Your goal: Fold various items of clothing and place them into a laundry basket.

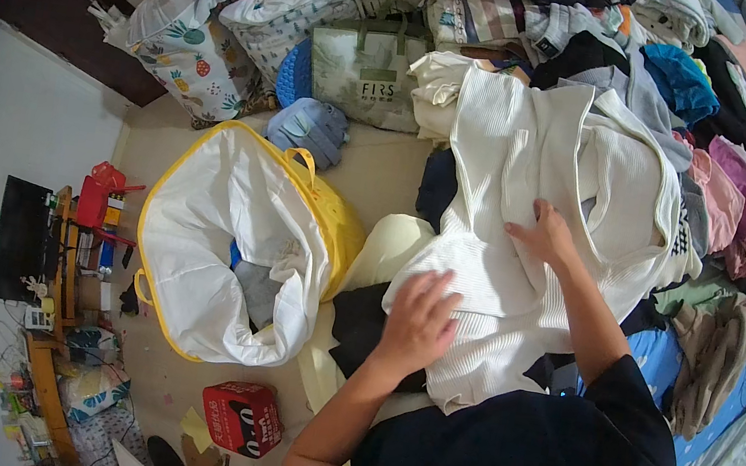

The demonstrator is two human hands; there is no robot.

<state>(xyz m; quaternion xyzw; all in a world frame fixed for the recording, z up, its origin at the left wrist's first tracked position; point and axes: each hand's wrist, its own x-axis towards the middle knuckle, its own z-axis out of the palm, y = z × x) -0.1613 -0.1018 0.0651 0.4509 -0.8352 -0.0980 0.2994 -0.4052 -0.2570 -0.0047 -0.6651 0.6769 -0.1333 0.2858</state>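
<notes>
A white ribbed knit garment (490, 272) lies spread before me, over other clothes. My left hand (419, 319) rests on its lower left part, fingers spread. Near the garment's middle, my right hand (547, 236) touches the fabric with thumb and fingers apart; whether it pinches any cloth is not plain. Left of the garment stands a yellow storage bag (337, 228) with a white lining, its mouth open and some grey and blue cloth (257, 294) inside. Black cloth (363, 325) and pale yellow cloth (389, 243) lie between bag and garment.
Piled clothes (726, 192) cover the right side and back. A green tote bag (367, 77), a blue-grey cloth item (308, 131) and stuffed patterned bags (196, 62) stand beyond the yellow bag. A red box (242, 418) sits on the floor near a wooden shelf (51, 366).
</notes>
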